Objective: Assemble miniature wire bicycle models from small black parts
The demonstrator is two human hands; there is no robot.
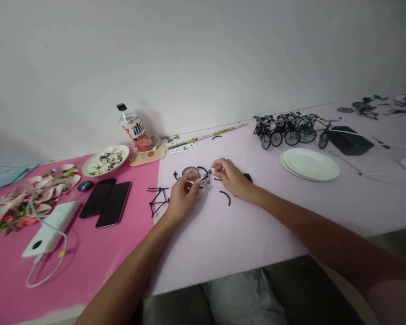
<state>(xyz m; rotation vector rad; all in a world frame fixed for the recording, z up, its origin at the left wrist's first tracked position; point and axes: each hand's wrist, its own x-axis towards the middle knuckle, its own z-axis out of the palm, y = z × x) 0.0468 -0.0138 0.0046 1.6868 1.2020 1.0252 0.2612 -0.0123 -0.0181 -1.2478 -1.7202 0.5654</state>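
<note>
My left hand point(183, 195) is curled beside a small spoked wheel point(190, 171), thumb and index finger close together. Whatever sits in that pinch is too small to make out. Opposite it, my right hand point(232, 177) pinches its fingertips together by a tiny dark piece, and I cannot make out what they hold. Between the hands lie small clear and grey parts point(207, 181). A black miniature bicycle frame point(159, 201) rests left of my left hand. A curved black mudguard-like strip point(226, 197) lies below my right hand, which partly hides a black object point(247, 177).
Several assembled miniature bicycles point(291, 131) stand at the back right, near a black box point(349, 141) and stacked white plates point(310, 164). On the left are a bowl of small pieces point(88, 169), a bottle point(135, 131), two phones point(113, 205), a white power strip point(52, 229) and pink petals point(37, 198).
</note>
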